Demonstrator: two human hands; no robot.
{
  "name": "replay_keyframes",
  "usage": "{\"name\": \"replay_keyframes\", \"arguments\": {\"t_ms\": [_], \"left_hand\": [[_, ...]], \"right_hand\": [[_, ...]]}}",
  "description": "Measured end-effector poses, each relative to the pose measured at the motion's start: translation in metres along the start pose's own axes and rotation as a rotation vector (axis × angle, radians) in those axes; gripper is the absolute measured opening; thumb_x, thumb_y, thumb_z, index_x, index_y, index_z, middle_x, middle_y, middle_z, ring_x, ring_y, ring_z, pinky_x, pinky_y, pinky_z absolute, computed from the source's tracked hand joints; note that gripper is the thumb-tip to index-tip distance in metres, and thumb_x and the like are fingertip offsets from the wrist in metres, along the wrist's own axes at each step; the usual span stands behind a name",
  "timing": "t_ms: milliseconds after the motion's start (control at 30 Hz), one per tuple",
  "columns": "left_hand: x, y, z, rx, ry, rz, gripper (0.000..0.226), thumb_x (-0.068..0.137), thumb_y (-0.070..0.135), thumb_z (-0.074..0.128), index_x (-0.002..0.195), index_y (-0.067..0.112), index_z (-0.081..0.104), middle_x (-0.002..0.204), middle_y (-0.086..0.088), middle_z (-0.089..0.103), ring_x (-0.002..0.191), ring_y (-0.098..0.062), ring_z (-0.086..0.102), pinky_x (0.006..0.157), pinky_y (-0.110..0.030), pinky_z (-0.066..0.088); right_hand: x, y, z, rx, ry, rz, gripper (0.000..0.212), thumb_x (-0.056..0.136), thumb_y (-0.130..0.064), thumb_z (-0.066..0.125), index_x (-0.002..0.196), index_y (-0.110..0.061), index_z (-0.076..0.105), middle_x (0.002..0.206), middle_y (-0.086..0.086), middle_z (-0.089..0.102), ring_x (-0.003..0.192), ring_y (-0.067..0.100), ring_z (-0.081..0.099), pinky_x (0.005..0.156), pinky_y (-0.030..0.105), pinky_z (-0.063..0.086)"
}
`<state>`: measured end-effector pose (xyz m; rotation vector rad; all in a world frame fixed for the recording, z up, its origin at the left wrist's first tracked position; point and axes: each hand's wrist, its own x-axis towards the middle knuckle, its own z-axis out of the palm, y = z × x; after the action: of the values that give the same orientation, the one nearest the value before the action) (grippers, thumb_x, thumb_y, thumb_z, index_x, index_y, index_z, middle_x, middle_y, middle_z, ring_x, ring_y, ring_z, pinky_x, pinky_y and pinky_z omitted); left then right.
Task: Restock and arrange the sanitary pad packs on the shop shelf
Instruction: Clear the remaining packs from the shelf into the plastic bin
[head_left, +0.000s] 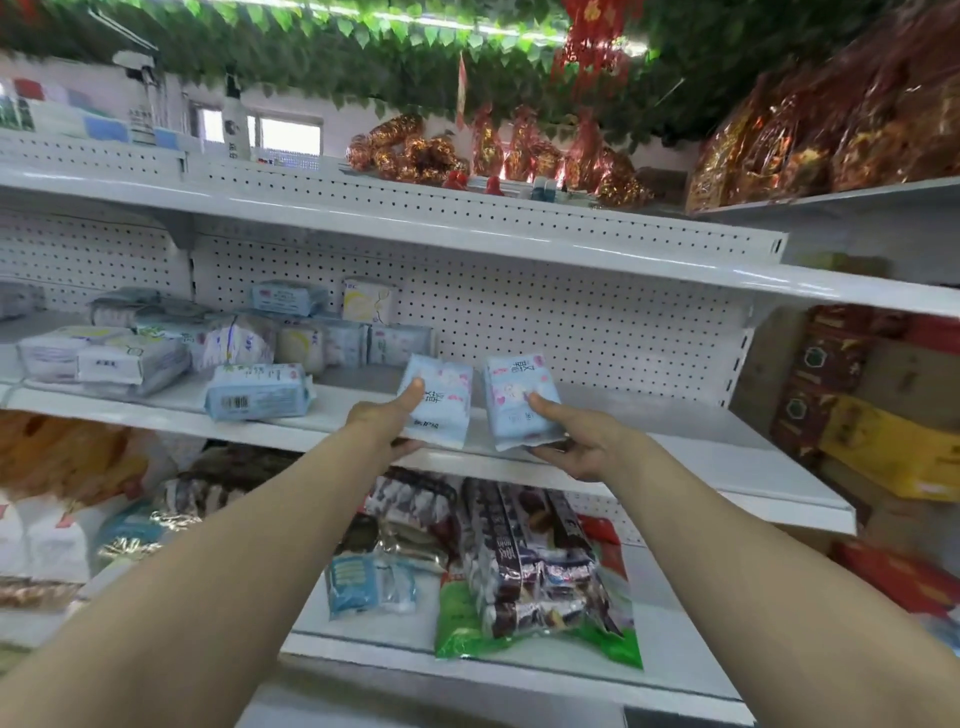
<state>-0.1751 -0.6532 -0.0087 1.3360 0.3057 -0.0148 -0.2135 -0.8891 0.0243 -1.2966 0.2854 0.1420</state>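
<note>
Clasping glossy, pillowy blue rectangles: left pack (448, 413) in left hand (385, 422), right pack (511, 387) in right hand (582, 441).

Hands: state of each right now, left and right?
Left hand: grips the left pad pack, thumb on its front.
Right hand: grips the right pad pack, thumb on its front.

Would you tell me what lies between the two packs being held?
Nothing: the head view shows only bare shelf between the left-hand pack and the right-hand pack.

L hand (387, 423) & R hand (579, 444) bare, forearms (234, 545) bare to frame edge.
</note>
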Motion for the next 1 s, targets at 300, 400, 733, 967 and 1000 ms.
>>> {"name": "replay_keyframes", "arguments": {"t_ms": [300,400,733,967,1000], "left_hand": [[-0.078,-0.053,-0.014,0.068,-0.025,-0.049,0.06,0.076,0.054,0.08,0.116,0.011,0.063,0.126,-0.009,0.063,0.091,-0.019,0.068,0.051,-0.021,0.056],[-0.096,-0.069,-0.021,0.076,-0.032,-0.085,0.045,0.08,0.047,0.079,0.103,0.011,0.065,0.102,-0.007,0.071,0.087,-0.019,0.068,0.051,-0.023,0.057],[-0.116,-0.176,-0.069,0.104,0.008,-0.354,0.045,0.081,0.044,0.078,0.106,0.01,0.062,0.097,-0.008,0.069,0.085,-0.019,0.066,0.073,-0.032,0.056],[-0.117,-0.276,-0.096,0.2,-0.03,-0.567,0.048,0.083,0.046,0.075,0.107,0.006,0.065,0.098,-0.013,0.071,0.089,-0.022,0.068,0.087,-0.034,0.056],[-0.117,-0.291,-0.099,0.216,-0.037,-0.603,0.048,0.082,0.048,0.076,0.104,0.006,0.066,0.097,-0.013,0.072,0.09,-0.022,0.068,0.084,-0.032,0.056]], "right_hand": [[-0.047,0.046,-0.031,0.045,-0.13,0.103,0.032,0.082,-0.014,0.081,0.106,-0.003,0.064,0.106,0.016,0.067,0.096,0.025,0.068,0.071,0.036,0.063],[-0.055,0.07,-0.038,0.062,-0.15,0.143,0.033,0.077,-0.015,0.083,0.103,-0.004,0.066,0.118,0.016,0.068,0.1,0.026,0.069,0.08,0.035,0.062],[-0.061,0.191,-0.068,-0.04,-0.035,0.37,0.049,0.067,-0.024,0.093,0.108,-0.01,0.069,0.123,0.009,0.07,0.109,0.025,0.068,0.086,0.041,0.061],[-0.071,0.285,-0.09,-0.098,0.083,0.64,0.038,0.079,-0.032,0.085,0.106,-0.012,0.067,0.093,0.005,0.07,0.084,0.017,0.064,0.077,0.025,0.054],[-0.073,0.3,-0.096,-0.098,0.102,0.668,0.04,0.077,-0.032,0.087,0.106,-0.012,0.068,0.092,0.005,0.071,0.083,0.017,0.063,0.078,0.025,0.053]]}}
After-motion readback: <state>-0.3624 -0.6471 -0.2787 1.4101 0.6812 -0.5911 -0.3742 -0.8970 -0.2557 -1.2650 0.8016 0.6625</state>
